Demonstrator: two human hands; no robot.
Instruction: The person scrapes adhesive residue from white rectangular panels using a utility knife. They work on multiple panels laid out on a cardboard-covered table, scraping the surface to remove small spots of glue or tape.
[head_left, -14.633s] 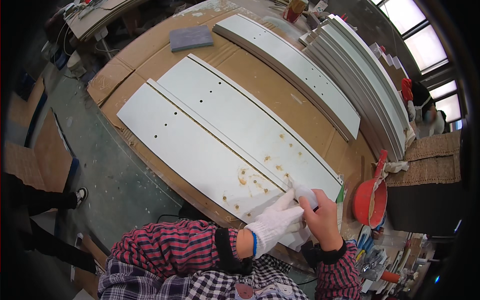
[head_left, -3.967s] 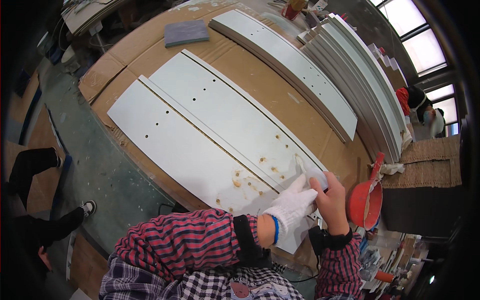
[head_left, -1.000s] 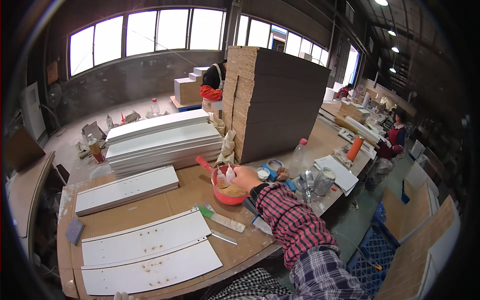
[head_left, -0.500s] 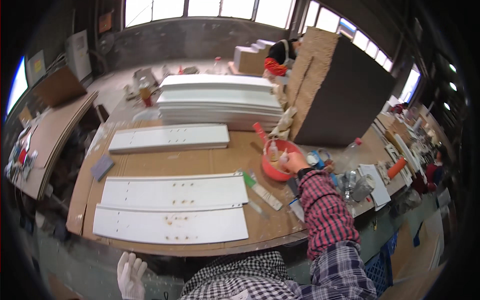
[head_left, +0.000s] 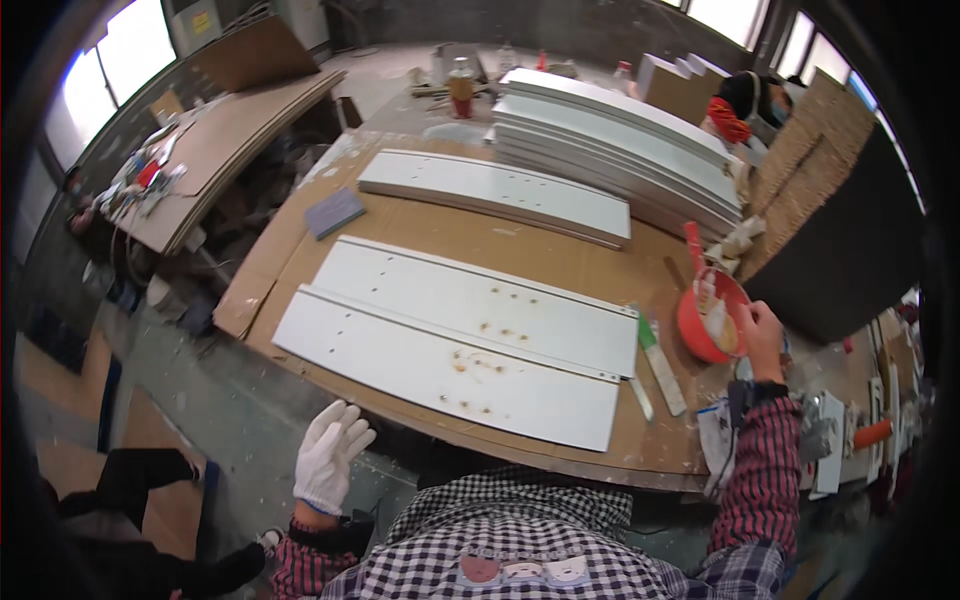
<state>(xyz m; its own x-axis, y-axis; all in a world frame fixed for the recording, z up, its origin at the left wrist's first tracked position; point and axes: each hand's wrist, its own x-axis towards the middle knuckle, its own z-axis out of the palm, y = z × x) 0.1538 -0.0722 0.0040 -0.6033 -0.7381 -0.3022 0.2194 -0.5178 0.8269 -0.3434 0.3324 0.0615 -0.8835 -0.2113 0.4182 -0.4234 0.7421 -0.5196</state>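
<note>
My left hand [head_left: 333, 452], in a white knit glove, hangs in front of the table's near edge, fingers loosely stretched out and holding nothing. At the right rim of a red bowl [head_left: 692, 325], my bare right hand [head_left: 764, 338] has its fingers closed; what they pinch is hidden. Small pale bottles [head_left: 715, 318] lean inside the bowl, and a red handle [head_left: 693, 245] sticks up from its far side. Two white panels lie side by side before me, the near panel [head_left: 440, 378] and the far panel [head_left: 470, 300], both with small holes and brownish spots.
A green-handled scraper [head_left: 660, 370] lies between panels and bowl. Behind are shorter white panels [head_left: 490, 195], a grey-blue block [head_left: 335, 213] and a tall stack of white panels [head_left: 610, 130]. A dark board [head_left: 850, 235] stands at right. Another person [head_left: 745, 105] works beyond; someone's legs [head_left: 150, 520] show lower left.
My view has swung left, so the table appears shifted right and tilted. The right hand has moved from inside the bowl to its right rim. The left hand has risen further into view.
</note>
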